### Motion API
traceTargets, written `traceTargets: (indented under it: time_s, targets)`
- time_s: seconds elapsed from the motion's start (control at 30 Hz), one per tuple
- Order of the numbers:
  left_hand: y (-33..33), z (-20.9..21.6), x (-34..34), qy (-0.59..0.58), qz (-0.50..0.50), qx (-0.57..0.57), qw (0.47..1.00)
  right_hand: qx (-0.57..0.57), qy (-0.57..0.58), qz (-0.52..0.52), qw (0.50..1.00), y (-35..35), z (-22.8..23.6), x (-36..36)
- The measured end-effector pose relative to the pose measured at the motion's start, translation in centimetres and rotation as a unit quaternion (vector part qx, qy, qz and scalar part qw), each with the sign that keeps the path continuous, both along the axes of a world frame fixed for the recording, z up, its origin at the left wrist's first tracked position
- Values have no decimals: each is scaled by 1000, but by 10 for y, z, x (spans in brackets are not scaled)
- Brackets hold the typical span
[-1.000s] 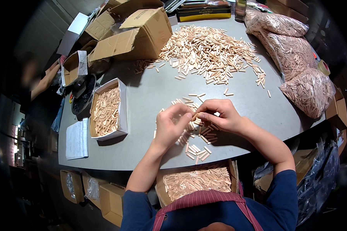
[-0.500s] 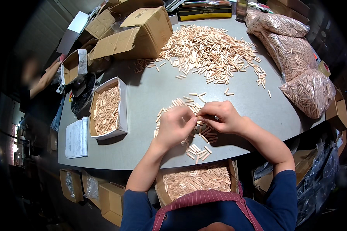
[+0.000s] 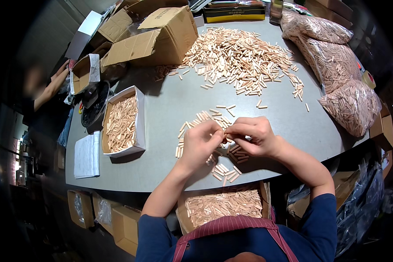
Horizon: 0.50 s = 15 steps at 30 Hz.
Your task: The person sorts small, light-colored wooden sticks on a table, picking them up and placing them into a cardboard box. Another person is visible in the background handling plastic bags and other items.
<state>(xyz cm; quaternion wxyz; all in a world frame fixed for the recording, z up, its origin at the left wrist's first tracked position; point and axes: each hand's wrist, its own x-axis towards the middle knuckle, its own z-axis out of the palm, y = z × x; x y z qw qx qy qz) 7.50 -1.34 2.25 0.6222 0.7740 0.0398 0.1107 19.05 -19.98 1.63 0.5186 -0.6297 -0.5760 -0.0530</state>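
My left hand and my right hand meet fingertip to fingertip just above the grey table. Both are closed in a pinch, with thumbs against index fingers. Whatever is between the fingertips is tiny and mostly covered, so I cannot make it out. Small, pale wooden dowels lie loose around and beneath the hands, some in the shadow below my right palm. Directly under the table's near edge, in front of my body, a cardboard box holds a thick layer of the same dowels.
A large dowel heap spreads across the far table. Left are a white box of dowels, a paper pad and an open carton. Bulging clear bags of dowels line the right edge. Another person's arm shows far left.
My hands stay together at nearly the same spot. My left hand, blurred before, is sharper now and a touch farther right. The whole view has shifted slightly.
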Motion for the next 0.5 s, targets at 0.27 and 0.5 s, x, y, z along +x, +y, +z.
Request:
traceTargets:
  time_s: [0.27,0.5]
  targets:
    - [10,12,-3,32,-64,-98,993,-55,169,28,984,-2,7,2]
    - [11,10,-1,-5,-22,-46,999,-28,128,16,991,-2,6,4]
